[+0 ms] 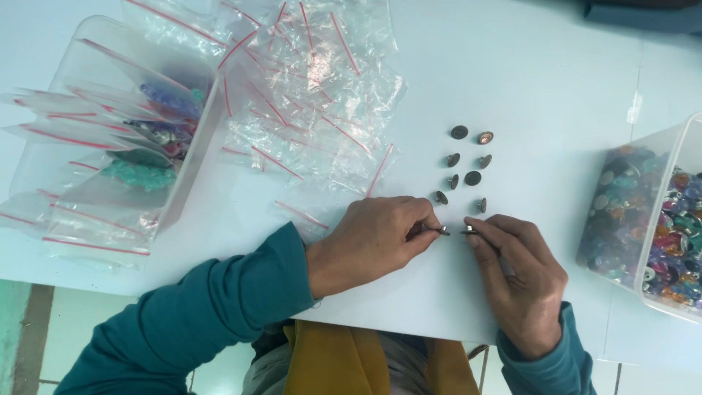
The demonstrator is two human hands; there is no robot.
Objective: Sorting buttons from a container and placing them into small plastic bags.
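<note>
My left hand (376, 238) rests on the white table (541, 80) and pinches a small dark metal stud button (444, 231) between thumb and forefinger. My right hand (521, 274) faces it from the right and pinches another small metal button (469, 230). The two pieces are a few centimetres apart. Just beyond my fingers, several more dark round metal buttons (466, 167) lie in two loose rows on the table, one of them copper-coloured (485, 137).
A heap of empty clear zip bags with red strips (307, 95) lies at the upper middle. A clear plastic tub (88, 183) at the left holds filled bags of coloured pieces. At the right edge, a clear container (651, 219) is full of colourful gems.
</note>
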